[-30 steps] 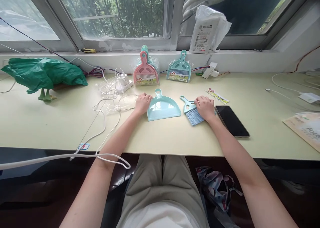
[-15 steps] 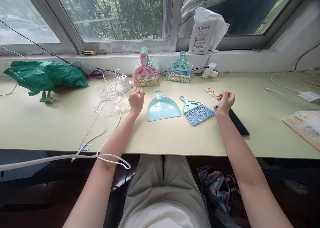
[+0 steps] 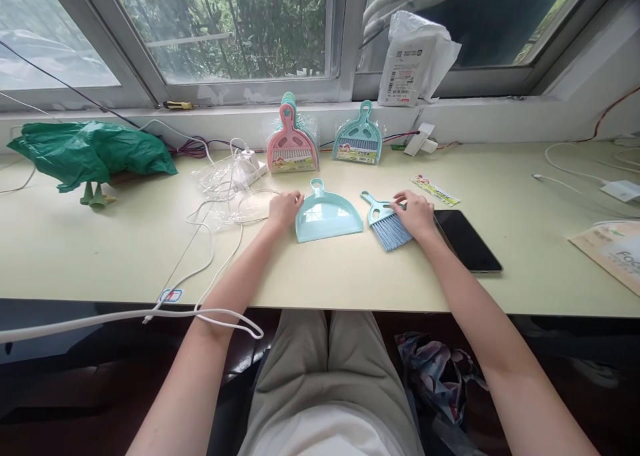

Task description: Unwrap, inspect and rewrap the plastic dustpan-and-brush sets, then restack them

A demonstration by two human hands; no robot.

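A light-blue dustpan (image 3: 330, 219) lies on the table, its handle pointing away from me. My left hand (image 3: 285, 211) is at its upper left edge, fingers bent together over the rim; the thumb is hidden. To the right lies a matching hand brush (image 3: 390, 231) with blue-grey bristles, its handle toward the upper left. My right hand (image 3: 414, 211) is closed on the top of the brush head and covers its right part. A printed label strip (image 3: 435, 191) lies flat just beyond the right hand.
A black-screened tablet (image 3: 469, 239) lies right of the brush. Behind stand wrapped pink dustpan sets (image 3: 291, 143) and a wrapped green one (image 3: 358, 139). Clear plastic wrap and white cables (image 3: 210, 233) spread on the left, near a green bag (image 3: 90, 151). A paper packet (image 3: 613, 253) lies far right.
My right hand has let go of the label strip, now on the table, and moved left onto the brush. My left hand has moved right to the dustpan's edge.
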